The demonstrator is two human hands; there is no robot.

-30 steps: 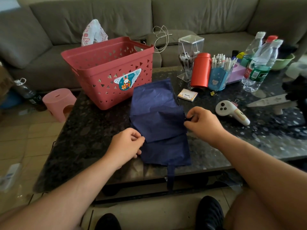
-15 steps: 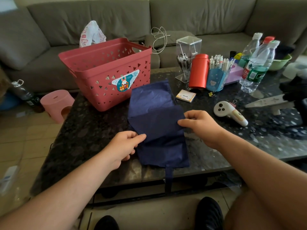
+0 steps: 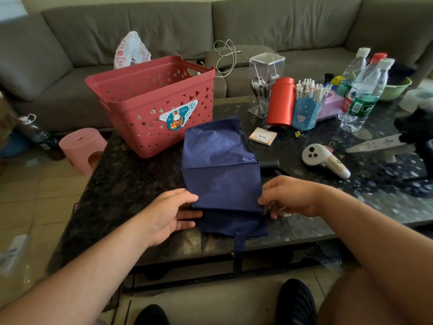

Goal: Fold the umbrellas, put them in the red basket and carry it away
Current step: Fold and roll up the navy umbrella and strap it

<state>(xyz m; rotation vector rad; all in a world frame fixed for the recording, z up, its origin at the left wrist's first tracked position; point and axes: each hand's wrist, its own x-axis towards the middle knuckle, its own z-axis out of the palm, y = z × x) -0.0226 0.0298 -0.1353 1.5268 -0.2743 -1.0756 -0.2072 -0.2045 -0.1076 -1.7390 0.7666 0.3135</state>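
Dark table (image 3: 121, 184), folding under way: left hand (image 3: 167, 213) and right hand (image 3: 289, 198) pinching umbrella (image 3: 222, 174) edges before red basket (image 3: 150, 106); next, rolling tighter.

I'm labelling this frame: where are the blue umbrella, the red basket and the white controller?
blue umbrella (image 3: 220, 174): head view, middle of canopy.
red basket (image 3: 150, 134): head view, front wall.
white controller (image 3: 315, 156): head view, rounded head.

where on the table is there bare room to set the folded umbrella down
One free patch lies left of the blue umbrella, in front of the red basket, out to the table edge. Another lies right of the right hand, in front of the white controller. The far right, around the pen holder and bottles, is crowded.
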